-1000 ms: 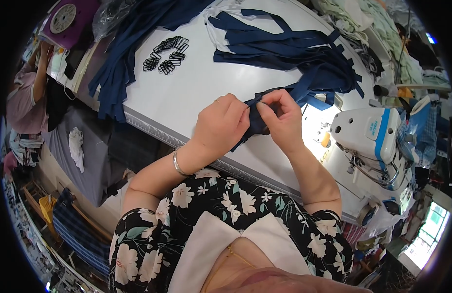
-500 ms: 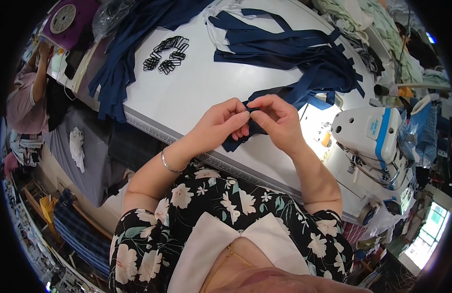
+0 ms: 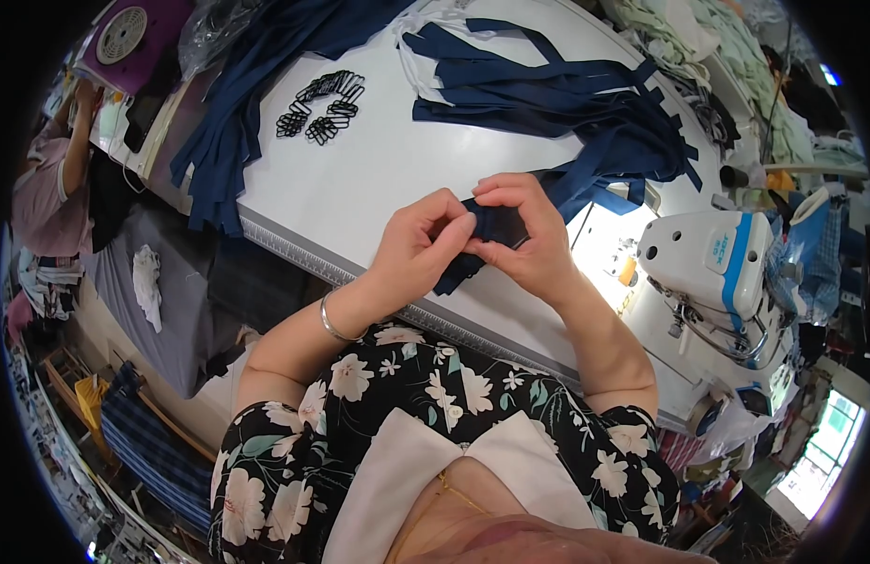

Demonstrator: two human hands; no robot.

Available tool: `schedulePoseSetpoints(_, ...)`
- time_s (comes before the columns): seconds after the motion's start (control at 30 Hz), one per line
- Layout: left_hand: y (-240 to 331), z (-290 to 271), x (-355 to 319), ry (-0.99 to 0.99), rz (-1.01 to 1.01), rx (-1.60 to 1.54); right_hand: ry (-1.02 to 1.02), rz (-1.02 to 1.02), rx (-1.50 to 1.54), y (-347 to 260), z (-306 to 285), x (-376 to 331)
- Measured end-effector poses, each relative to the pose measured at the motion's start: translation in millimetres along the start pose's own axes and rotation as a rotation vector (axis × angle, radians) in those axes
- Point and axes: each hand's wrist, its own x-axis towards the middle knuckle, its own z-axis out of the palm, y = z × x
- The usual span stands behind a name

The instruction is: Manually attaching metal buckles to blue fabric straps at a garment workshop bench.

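My left hand (image 3: 418, 242) and my right hand (image 3: 540, 240) meet over the near edge of the white table (image 3: 350, 197). Between them is a navy fabric strap (image 3: 498, 224), pinched by the fingertips of both hands. Part of the strap hangs below my fingers toward the table edge. Whether a small buckle sits on the strap I cannot make out. Beyond my left hand, several black slide buckles (image 3: 318, 90) lie in a ring on the table. A pile of navy straps (image 3: 548, 83) spreads over the far right of the table, reaching down behind my right hand.
To the right stands a white sewing machine (image 3: 700, 246) with a blue stripe and a lit work area. More navy strips (image 3: 217, 150) drape over the table's left edge. A ruler strip (image 3: 303, 252) runs along the front edge. Another person (image 3: 59, 183) is at the far left.
My hands have turned and spread slightly, the right thumb dropping lower, so more of the navy strap shows between them. The buckles and the strap pile lie as before.
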Motion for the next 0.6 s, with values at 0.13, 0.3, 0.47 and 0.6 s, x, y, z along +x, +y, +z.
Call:
schedulePoseSetpoints(0.13,-3.9,-13.4,-1.5,0.061,0.001,0.248,-0.102,0.197,-0.059,-5.6,-15.8,-0.5)
schedulePoseSetpoints(0.3,9.1,-22.4,27.6,0.165,0.335,0.896,-0.585,0.066,-0.313,-7.5,-27.9,8.3)
schedulePoseSetpoints(0.47,-1.9,-38.7,83.7,-0.044,0.618,1.423,-0.356,0.062,-0.236,-3.7,-23.8,3.1)
schedulePoseSetpoints(0.6,4.1,-34.3,91.8,-0.116,0.712,1.690,-0.137,0.083,-0.242,7.1,-25.4,4.8)
